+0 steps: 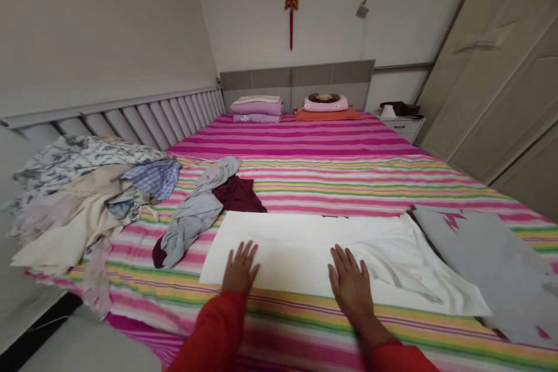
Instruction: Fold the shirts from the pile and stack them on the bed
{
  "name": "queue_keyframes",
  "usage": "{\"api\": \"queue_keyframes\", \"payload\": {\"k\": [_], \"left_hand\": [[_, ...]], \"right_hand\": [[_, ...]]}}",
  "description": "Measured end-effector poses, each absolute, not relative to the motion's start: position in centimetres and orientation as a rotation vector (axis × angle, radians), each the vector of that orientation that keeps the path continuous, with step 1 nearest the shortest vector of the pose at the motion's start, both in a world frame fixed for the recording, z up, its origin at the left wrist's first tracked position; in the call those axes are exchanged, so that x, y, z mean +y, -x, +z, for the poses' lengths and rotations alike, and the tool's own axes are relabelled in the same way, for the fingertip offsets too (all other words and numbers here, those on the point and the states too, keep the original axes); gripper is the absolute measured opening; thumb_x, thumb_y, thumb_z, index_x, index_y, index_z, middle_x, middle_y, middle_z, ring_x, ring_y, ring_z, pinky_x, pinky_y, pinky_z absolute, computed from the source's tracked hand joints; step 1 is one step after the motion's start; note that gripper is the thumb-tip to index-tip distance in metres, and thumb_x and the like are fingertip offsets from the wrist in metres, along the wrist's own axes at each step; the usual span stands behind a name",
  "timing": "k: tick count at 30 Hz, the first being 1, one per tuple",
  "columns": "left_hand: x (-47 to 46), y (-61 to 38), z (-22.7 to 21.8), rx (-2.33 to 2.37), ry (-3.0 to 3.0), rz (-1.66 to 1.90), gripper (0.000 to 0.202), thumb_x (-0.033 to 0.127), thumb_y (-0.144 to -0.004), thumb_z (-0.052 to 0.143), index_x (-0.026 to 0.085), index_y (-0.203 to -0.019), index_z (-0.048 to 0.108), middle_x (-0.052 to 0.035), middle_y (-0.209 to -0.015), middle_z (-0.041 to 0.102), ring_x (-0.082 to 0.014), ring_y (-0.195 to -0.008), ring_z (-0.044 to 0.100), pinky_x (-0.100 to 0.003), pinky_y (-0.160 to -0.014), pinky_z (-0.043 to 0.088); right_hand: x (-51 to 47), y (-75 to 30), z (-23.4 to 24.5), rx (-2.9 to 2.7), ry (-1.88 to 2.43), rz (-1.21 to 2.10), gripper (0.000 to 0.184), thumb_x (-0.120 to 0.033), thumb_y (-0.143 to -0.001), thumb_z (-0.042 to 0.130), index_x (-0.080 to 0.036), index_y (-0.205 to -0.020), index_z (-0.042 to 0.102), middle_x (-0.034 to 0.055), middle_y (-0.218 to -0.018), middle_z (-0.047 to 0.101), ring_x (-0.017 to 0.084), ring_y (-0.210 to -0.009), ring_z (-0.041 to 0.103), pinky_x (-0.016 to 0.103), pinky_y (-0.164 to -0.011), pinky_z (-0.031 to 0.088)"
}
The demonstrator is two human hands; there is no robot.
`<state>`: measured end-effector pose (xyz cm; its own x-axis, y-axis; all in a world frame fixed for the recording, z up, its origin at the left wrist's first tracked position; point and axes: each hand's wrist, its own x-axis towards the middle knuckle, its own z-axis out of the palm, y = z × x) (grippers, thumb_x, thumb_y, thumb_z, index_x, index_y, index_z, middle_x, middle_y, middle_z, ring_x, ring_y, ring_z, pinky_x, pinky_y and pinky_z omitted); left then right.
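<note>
A white garment [305, 250] lies spread flat across the near part of the striped bed [331, 186]. My left hand [239, 270] rests palm down on its near left edge, fingers stretched out. My right hand [351, 282] lies flat on the garment's near middle, fingers spread. Both arms wear red sleeves. Neither hand grips anything.
A pile of mixed clothes [82, 197] sits at the bed's left edge. A grey garment [196, 215] lies over a maroon one [239, 195] just behind the white cloth. A grey garment with pink marks [488, 256] lies at right. Folded bedding [257, 109] and pillows [326, 106] stand by the headboard; wardrobe doors [501, 70] on the right.
</note>
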<state>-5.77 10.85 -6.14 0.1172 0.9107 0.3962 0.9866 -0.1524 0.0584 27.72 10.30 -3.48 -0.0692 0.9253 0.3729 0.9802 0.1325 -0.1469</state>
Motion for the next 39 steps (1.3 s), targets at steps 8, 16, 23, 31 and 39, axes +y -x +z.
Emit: {"api": "queue_keyframes", "payload": {"k": [8, 16, 23, 31, 39], "left_hand": [[10.7, 13.4, -2.6, -2.426, 1.602, -0.630, 0.057, 0.037, -0.095, 0.029, 0.012, -0.143, 0.045, -0.0181, -0.156, 0.034, -0.0358, -0.145, 0.024, -0.063, -0.115, 0.014], [21.6, -3.6, 0.9, -1.942, 2.720, -0.746, 0.052, 0.047, -0.097, 0.029, 0.031, -0.144, 0.043, -0.0054, -0.154, 0.040, -0.0248, -0.145, 0.030, -0.052, -0.116, 0.023], [25.2, -5.3, -1.0, -1.913, 2.865, -0.275, 0.060, 0.051, -0.092, 0.041, 0.028, -0.147, 0.039, -0.0063, -0.157, 0.033, -0.0280, -0.147, 0.024, -0.054, -0.118, 0.015], [24.7, 8.5, -2.3, -2.264, 2.279, -0.168, 0.062, 0.048, -0.092, 0.038, 0.020, -0.147, 0.041, -0.0111, -0.155, 0.035, -0.0281, -0.145, 0.028, -0.048, -0.116, 0.024], [23.8, 10.9, -3.8, -2.345, 2.037, -0.233, 0.065, 0.044, -0.094, 0.024, 0.013, -0.149, 0.035, -0.0106, -0.159, 0.029, -0.0253, -0.147, 0.024, -0.046, -0.117, 0.021]], "right_hand": [[10.4, -27.6, -3.5, -2.028, 1.836, -0.166, 0.053, -0.038, -0.098, 0.026, -0.022, -0.141, 0.051, 0.0067, -0.147, 0.049, 0.028, -0.139, 0.038, 0.052, -0.113, 0.021], [10.4, -27.7, -3.6, -2.033, 1.842, -0.168, 0.050, -0.037, -0.098, 0.029, -0.022, -0.141, 0.050, 0.0058, -0.147, 0.049, 0.027, -0.139, 0.038, 0.050, -0.114, 0.021], [10.5, -27.9, -3.9, -2.035, 1.823, -0.186, 0.049, -0.038, -0.098, 0.032, -0.024, -0.142, 0.050, 0.0042, -0.147, 0.049, 0.026, -0.139, 0.039, 0.049, -0.114, 0.022], [10.5, -27.8, -3.4, -2.026, 1.798, -0.146, 0.048, -0.032, -0.098, 0.034, -0.026, -0.143, 0.048, 0.0034, -0.147, 0.049, 0.026, -0.139, 0.038, 0.048, -0.114, 0.022], [11.1, -26.4, -0.4, -1.972, 1.840, 0.072, 0.047, -0.039, -0.098, 0.035, -0.024, -0.139, 0.052, 0.0067, -0.148, 0.049, 0.029, -0.141, 0.035, 0.057, -0.115, 0.018]]}}
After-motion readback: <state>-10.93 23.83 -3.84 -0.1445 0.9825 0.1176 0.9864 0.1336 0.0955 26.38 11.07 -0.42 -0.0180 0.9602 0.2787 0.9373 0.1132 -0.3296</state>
